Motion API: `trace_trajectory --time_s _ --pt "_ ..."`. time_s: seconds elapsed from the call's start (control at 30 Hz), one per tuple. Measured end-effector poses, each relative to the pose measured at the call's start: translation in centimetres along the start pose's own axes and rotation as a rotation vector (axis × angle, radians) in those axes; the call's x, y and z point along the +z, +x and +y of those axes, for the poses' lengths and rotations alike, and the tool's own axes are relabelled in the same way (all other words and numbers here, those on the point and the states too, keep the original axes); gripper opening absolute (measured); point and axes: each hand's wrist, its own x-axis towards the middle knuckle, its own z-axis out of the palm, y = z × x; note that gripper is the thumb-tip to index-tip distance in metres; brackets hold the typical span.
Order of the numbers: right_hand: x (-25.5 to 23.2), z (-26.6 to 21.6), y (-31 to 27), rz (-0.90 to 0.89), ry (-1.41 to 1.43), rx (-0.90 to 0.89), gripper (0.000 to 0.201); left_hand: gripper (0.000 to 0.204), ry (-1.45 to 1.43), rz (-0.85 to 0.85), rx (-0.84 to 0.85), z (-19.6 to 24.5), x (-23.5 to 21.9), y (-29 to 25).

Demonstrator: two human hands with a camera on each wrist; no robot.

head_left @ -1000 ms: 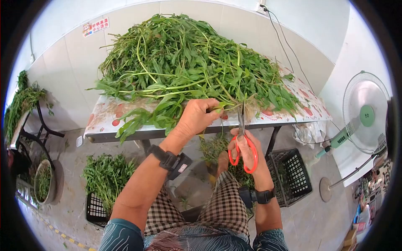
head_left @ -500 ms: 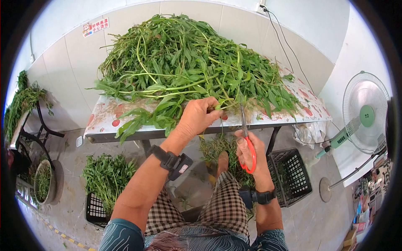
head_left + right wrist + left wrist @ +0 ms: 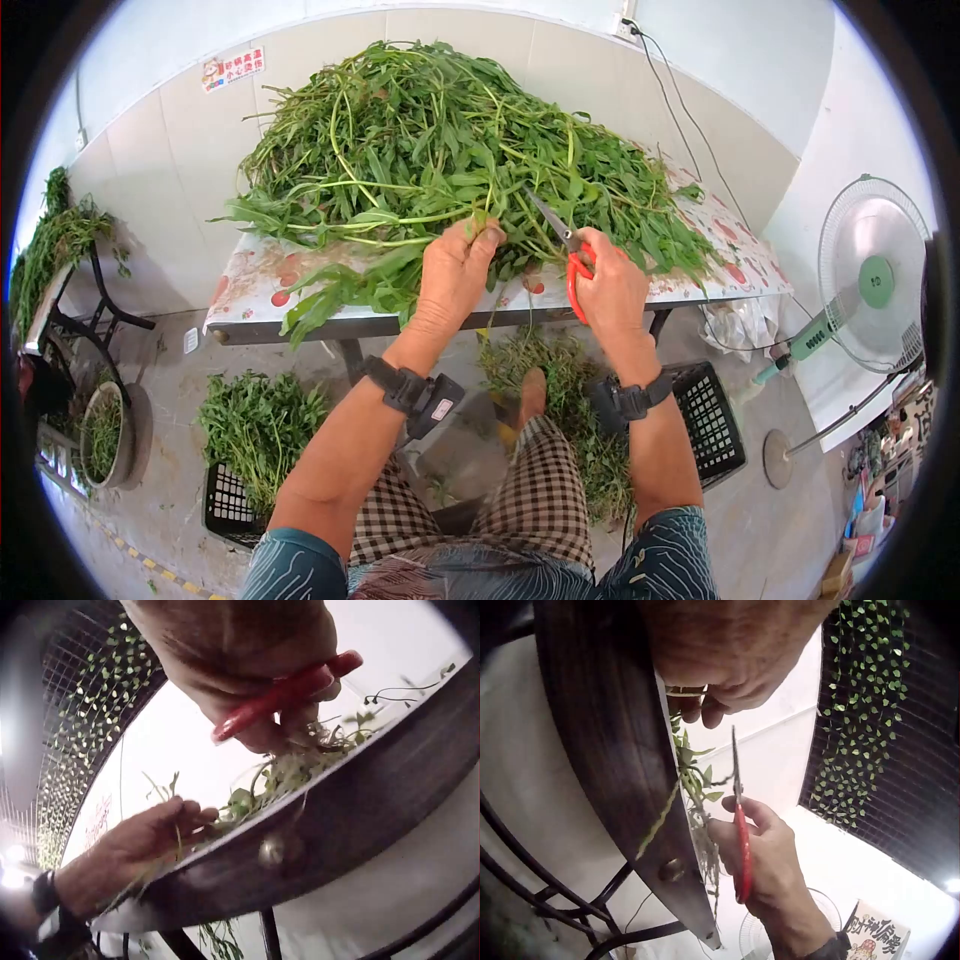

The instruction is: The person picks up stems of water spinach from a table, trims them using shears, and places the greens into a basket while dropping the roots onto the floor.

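At the table's front edge, my left hand (image 3: pixel 458 270) pinches a green stem between thumb and fingers. My right hand (image 3: pixel 612 292) grips the red-handled scissors (image 3: pixel 577 262), whose blades point up and left over the plants. A large heap of leafy green stems (image 3: pixel 430 130) covers much of the patterned table (image 3: pixel 240 290). In the left wrist view, the scissors (image 3: pixel 742 832) stand upright in my right hand (image 3: pixel 769 862). The right wrist view has the red handles (image 3: pixel 277 701) around my right hand's fingers, near pale roots (image 3: pixel 289 771) at the edge.
Below the table are a crate of greens (image 3: pixel 262 430), more stems on the floor (image 3: pixel 560 390) and a black crate (image 3: pixel 712 420). A basin (image 3: pixel 103 435) stands at the left, a fan (image 3: pixel 875 280) at the right. Cables hang down the wall behind.
My right hand has moved up with the scissors, and their blades have tilted leftward over the heap. My left hand has shifted slightly up and left.
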Motion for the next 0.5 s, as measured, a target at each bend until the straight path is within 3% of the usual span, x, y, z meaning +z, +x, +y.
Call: trace_trajectory --time_s 0.1,0.13,0.27,0.37,0.47,0.5 --pt "-0.7 1.4 1.3 0.025 0.074 0.130 0.030 0.034 -0.065 -0.007 -0.096 -0.1 -0.2 0.1" --pt "-0.2 3.5 2.0 0.044 0.309 0.235 0.032 0.034 -0.048 0.014 -0.124 -0.1 -0.3 0.2" --pt "-2.8 6.9 4.1 0.146 0.692 0.493 0.030 0.031 0.058 -0.053 -0.195 1.2 -0.7 0.3" --pt "-3.9 9.2 4.7 0.254 0.999 0.612 0.028 0.030 0.046 0.047 -0.039 0.1 0.0 0.3" --pt "-3.0 10.3 5.4 0.478 1.344 0.668 0.029 0.028 0.087 0.026 -0.027 0.1 0.0 0.4" --pt "-2.6 10.2 5.1 0.361 1.291 0.660 0.029 0.028 0.106 0.003 -0.059 0.4 0.0 0.4"
